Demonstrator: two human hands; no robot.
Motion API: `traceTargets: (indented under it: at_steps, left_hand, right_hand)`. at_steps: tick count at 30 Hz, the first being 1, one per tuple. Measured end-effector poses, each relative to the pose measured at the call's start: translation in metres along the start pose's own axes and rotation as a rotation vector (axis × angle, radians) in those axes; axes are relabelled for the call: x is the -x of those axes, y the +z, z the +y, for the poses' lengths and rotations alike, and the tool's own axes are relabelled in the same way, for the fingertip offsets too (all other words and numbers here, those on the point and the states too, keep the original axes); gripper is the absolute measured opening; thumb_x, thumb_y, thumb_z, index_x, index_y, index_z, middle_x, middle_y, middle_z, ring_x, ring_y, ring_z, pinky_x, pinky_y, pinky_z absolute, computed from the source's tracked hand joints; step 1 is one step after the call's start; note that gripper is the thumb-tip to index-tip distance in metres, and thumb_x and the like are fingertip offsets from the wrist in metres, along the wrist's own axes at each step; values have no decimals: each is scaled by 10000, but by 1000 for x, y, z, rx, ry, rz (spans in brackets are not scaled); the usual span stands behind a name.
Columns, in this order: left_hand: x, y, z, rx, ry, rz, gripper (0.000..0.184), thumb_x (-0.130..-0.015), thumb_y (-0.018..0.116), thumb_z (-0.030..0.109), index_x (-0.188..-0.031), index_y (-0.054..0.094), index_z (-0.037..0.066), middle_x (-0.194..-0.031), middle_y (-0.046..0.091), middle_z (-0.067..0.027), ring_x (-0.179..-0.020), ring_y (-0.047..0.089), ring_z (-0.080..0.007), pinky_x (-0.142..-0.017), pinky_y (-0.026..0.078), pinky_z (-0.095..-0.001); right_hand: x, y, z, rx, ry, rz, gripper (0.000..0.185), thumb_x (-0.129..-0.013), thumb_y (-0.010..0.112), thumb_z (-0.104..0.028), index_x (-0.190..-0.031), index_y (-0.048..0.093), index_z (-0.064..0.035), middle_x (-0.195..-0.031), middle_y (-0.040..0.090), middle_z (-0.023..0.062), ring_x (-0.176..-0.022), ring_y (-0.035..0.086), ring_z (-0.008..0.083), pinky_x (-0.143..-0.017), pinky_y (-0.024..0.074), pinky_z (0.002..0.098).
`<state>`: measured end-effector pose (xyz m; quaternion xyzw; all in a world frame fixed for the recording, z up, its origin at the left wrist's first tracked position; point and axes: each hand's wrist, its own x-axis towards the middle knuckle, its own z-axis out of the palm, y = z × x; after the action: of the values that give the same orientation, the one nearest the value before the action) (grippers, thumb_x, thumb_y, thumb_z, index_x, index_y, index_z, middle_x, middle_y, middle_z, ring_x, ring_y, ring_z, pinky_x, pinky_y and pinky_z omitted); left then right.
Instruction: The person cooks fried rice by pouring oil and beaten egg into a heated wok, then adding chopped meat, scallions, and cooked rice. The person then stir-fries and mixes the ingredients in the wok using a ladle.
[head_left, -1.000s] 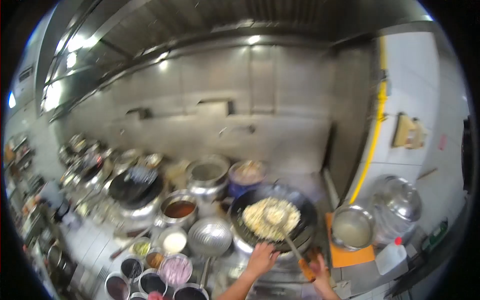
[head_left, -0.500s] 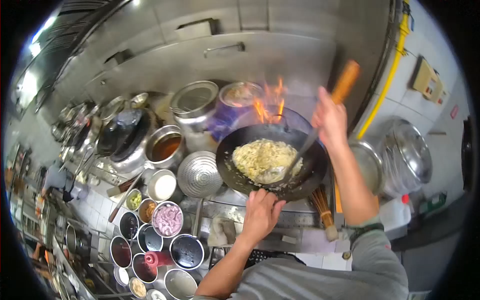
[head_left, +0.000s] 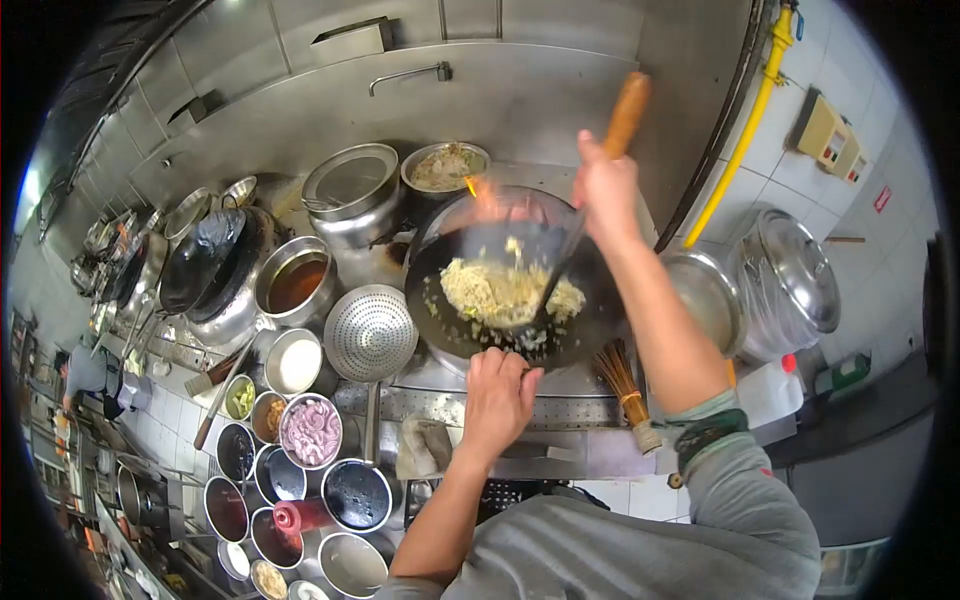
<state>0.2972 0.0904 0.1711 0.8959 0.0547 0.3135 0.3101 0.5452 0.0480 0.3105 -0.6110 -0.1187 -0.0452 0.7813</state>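
A dark wok (head_left: 595,310) sits tilted over the burner, with fried rice (head_left: 485,290) in it and some grains in the air above. My left hand (head_left: 497,400) is closed on the wok's near edge; the part under my fingers is hidden. In my right hand (head_left: 607,195), above the wok's right side, is a long ladle with a wooden handle (head_left: 628,110). Its metal shaft slants down into the wok, and its head is blurred against the rice. Orange flame (head_left: 482,195) shows at the wok's far side.
Left of the wok lie a perforated strainer (head_left: 371,332), a pot of brown liquid (head_left: 297,285) and several ingredient containers, one with sliced onions (head_left: 311,431). A bamboo brush (head_left: 628,390) is at right. Behind stand a lidded pot (head_left: 350,182) and a food bowl (head_left: 446,168).
The flame has shrunk. The rice has shifted and some is tossed up. The wok and both hands appear further left as the view has turned; the ladle stands steeper.
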Motion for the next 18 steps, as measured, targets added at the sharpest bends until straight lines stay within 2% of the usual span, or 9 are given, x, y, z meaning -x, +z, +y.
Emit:
traceTargets:
  at_steps: [2,3,6,9,12,14,16,17,18]
  left_hand:
    - [31,22,-22,-61,-58,-69,144,-840,677,149,-867,583,43,-892,533,-155,-886,500,-378,-756,404,-469]
    - [54,27,-29,-79,-70,-93,140,-835,683,137,-856,582,41,-885,539,-159,-875,502,-387,-758,401,-478]
    - [83,4,-13,6,9,-21,146,-818,696,142,-838,585,49,-900,553,-171,-884,509,-399,-769,398,-493]
    - [45,-6,-11,-85,-38,-63,189,-813,705,182,-865,588,43,-908,527,-159,-890,498,-375,-767,399,-469]
    - [9,15,-46,-120,3,-18,184,-822,701,198,-885,611,50,-908,531,-134,-899,515,-352,-759,421,-453]
    - [-1,27,-56,-104,9,-39,177,-821,703,192,-891,617,54,-905,533,-131,-889,518,-352,-754,427,-456]
    - [-2,29,-55,-95,-1,-71,188,-813,716,179,-914,622,51,-932,549,-133,-912,525,-351,-769,432,-453]
    - [-2,28,-53,-70,-9,-69,194,-814,718,173,-927,627,44,-941,556,-142,-931,523,-357,-788,429,-449]
    - [-2,25,-51,-49,-18,-67,201,-814,720,167,-940,631,38,-950,564,-151,-951,520,-363,-807,425,-445]
  right_hand:
    - [-10,8,41,182,-194,33,432,-936,630,-302,-590,463,-104,-478,438,-3,-386,430,135,-371,327,323]
    - [-8,1,43,109,-273,-12,431,-945,623,-314,-606,450,-113,-483,432,-3,-382,420,129,-367,326,314]
    - [9,-27,3,-171,-169,-183,432,-943,631,-323,-619,436,-115,-500,420,-6,-395,420,119,-367,330,300]
    - [2,-32,-1,-201,-62,-117,394,-918,677,-315,-677,438,-115,-521,395,-28,-388,377,108,-364,303,286]
    - [-7,-25,-39,-202,-123,-160,380,-934,654,-300,-673,427,-144,-516,382,-43,-383,337,89,-373,288,283]
    - [-13,-32,-35,-296,-220,-186,394,-944,635,-291,-645,418,-154,-502,372,-45,-380,341,88,-370,283,277]
    - [-16,-37,0,-351,-224,-102,418,-951,621,-292,-620,407,-149,-488,367,-45,-372,338,93,-369,288,276]
    - [-18,-31,38,-240,-256,-39,438,-942,625,-282,-621,359,-151,-502,309,-43,-389,312,98,-384,271,281]
    - [-15,-24,72,-113,-225,-124,452,-944,625,-285,-615,349,-143,-493,315,-36,-382,316,107,-378,278,284]
